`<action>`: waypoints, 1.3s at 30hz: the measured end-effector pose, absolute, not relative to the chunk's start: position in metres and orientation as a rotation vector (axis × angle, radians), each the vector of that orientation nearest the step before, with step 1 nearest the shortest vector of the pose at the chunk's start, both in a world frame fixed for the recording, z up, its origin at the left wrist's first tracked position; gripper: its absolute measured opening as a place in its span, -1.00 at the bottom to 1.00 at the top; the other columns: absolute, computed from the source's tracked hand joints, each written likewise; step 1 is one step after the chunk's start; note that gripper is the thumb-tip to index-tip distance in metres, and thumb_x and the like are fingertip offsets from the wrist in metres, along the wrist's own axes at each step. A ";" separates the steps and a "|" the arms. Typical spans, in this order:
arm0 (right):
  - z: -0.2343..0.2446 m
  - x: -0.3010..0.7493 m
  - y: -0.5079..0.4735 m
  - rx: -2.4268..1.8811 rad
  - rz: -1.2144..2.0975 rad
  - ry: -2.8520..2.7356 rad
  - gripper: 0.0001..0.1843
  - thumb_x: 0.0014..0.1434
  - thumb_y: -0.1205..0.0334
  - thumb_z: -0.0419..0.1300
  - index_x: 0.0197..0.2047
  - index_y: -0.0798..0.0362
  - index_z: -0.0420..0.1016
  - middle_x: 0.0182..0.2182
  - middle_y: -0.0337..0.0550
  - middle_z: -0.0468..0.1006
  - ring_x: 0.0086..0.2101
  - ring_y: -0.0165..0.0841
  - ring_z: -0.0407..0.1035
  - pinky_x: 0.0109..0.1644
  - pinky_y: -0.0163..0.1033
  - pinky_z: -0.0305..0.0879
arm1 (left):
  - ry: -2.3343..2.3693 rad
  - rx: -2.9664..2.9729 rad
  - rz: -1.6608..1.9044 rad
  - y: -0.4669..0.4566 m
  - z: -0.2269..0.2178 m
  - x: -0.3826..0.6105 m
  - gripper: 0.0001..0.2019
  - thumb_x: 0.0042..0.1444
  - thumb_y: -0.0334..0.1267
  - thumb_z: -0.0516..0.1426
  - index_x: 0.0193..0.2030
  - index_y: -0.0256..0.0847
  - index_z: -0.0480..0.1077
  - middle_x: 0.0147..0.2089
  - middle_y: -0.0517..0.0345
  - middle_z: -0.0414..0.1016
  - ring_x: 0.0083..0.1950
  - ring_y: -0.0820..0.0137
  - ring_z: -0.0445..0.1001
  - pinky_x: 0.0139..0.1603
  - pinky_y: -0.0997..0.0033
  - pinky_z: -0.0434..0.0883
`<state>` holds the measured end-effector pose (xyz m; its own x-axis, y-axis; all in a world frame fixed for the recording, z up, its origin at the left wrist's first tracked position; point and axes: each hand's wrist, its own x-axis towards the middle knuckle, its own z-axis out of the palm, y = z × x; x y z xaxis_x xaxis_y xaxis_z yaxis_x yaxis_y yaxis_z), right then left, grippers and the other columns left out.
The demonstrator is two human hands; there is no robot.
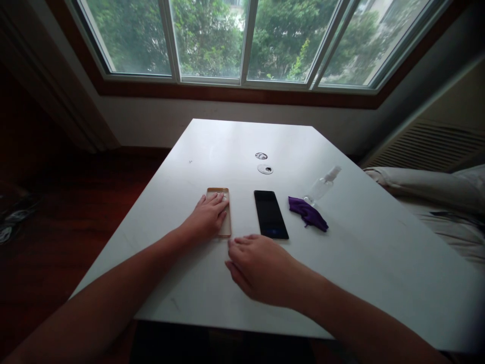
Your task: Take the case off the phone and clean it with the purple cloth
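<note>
So the phone case (226, 230) is lying on the white table (197, 177), just left of the black phone (271, 215), with a visible gap between the two. Looks like a thin, see-through-ish shell with a tan rim, so my guess is it's super light, a bit bendy, maybe slick on that smooth tabletop, and pretty hard to break. I'd take it by the long edges or a corner, since the rim gives fingertips something to catch. The phone is another story: probably heavier, stiff, glassy and slippery, so I'd grab it by its sides and keep off the screen. As for the fingers, the left hand (204, 217) is laid palm down over the case, fingers stretched out and nearly side by side, thumb off toward the right edge; it's resting on it, not clamped around it. The right hand (261, 268) sits just below the phone's near end, fingers loosely curled and bunched. Honestly can't tell if there's anything pinched in there, or whether the knuckles touch the phone.
</note>
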<state>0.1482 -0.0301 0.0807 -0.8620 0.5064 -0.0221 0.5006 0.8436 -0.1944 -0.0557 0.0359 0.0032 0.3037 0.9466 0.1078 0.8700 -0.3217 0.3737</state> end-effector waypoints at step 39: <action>0.051 0.248 0.099 -2.094 0.183 -2.018 -0.66 0.24 0.20 0.12 -0.02 -0.04 0.66 -0.08 -0.04 0.65 -0.19 -0.18 0.52 -0.14 -0.15 0.36 | 1.583 2.298 0.757 0.025 0.015 -0.051 -0.63 0.36 -0.09 0.06 0.16 -0.17 0.51 0.33 0.02 0.41 0.36 0.14 0.33 0.43 0.00 0.27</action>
